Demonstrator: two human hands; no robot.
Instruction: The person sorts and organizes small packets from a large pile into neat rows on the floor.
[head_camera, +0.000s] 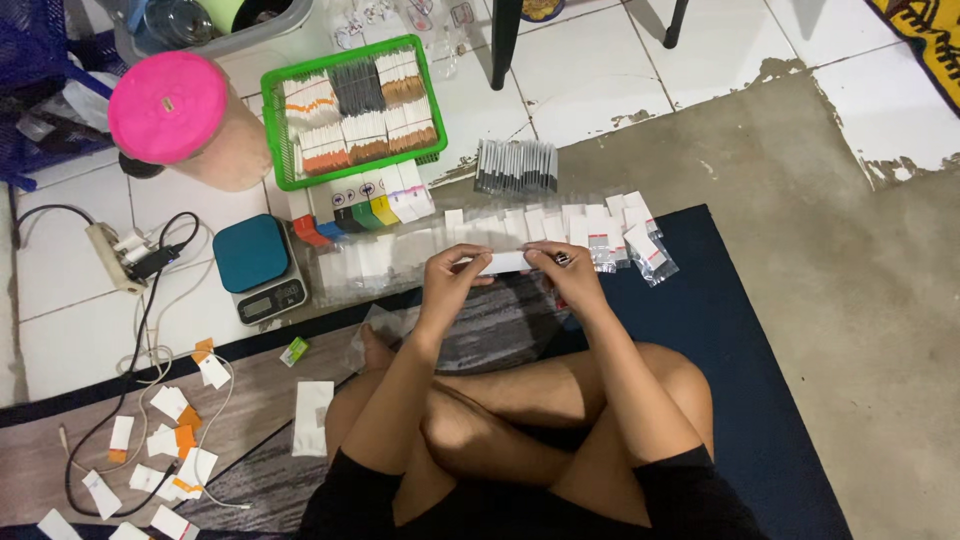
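Seated cross-legged on the floor, a person pinches a small white packet between left hand and right hand, both clamped on its ends, above a row of pouches kept within reach; scale and green basket sit alongside.

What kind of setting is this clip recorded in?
Likely a home floor used for small packing work: tiled floor, blue mat, digital scale, green basket of sorted packets, both hands on a white packet.
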